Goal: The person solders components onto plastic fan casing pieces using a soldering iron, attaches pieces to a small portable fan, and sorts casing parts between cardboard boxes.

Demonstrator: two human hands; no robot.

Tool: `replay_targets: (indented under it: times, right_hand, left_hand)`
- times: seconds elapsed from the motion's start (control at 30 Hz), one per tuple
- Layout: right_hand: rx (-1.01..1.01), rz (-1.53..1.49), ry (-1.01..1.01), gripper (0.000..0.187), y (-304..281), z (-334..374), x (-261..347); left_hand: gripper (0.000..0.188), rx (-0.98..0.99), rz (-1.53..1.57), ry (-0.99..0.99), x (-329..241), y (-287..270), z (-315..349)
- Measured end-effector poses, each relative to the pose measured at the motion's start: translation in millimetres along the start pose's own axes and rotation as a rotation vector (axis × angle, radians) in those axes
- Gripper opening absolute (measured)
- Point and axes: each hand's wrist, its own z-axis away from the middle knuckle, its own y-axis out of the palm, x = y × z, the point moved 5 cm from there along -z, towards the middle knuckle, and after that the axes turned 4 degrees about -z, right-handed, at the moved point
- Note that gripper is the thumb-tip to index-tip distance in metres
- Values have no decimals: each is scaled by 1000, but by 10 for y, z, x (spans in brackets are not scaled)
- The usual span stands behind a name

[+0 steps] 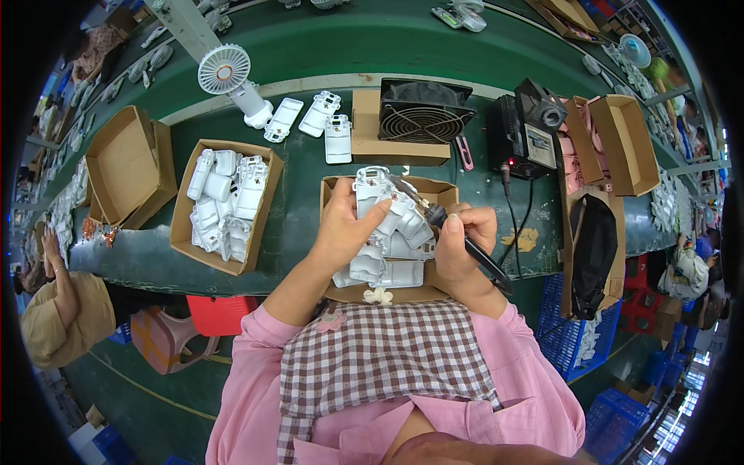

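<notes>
My left hand (345,225) grips a white plastic housing (370,186) between thumb and fingers, above an open cardboard box (443,186). More white housings (367,267) lie piled in that box. The fingers of my right hand (465,244) are wrapped round a soldering iron (482,260) with a black handle. Its metal tip points up and left, close to the held housing; whether they touch I cannot tell. Past the box, three loose white housings (338,139) lie on the green bench (310,174).
A white handheld fan (226,77) stands at the back left. Left of me is a box (267,205) full of white parts. Ahead are a black cooling fan (425,112), pink tool (464,153) and black soldering station (519,139) with cables. A black pouch (594,248) lies right.
</notes>
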Motion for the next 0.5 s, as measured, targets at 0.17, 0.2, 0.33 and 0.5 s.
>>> replay_targets:
  times: [0.17,0.2,0.33,0.5]
  right_hand:
    - [28,72,13,15,3,-4,-7]
    - [28,94,43,15,10,-3,-12]
    - [35,246,74,17,12,-24,-17]
    - [57,262,112,20,20,-12,-89]
  left_hand:
    - [27,-29,-53,-49,168,-97,-43]
    - [24,-62,-143,-30,186,-145,-48]
    - [18,-75,-69,-15,101,-89,-27]
    - [16,-129,-76,3,106,-131,-20]
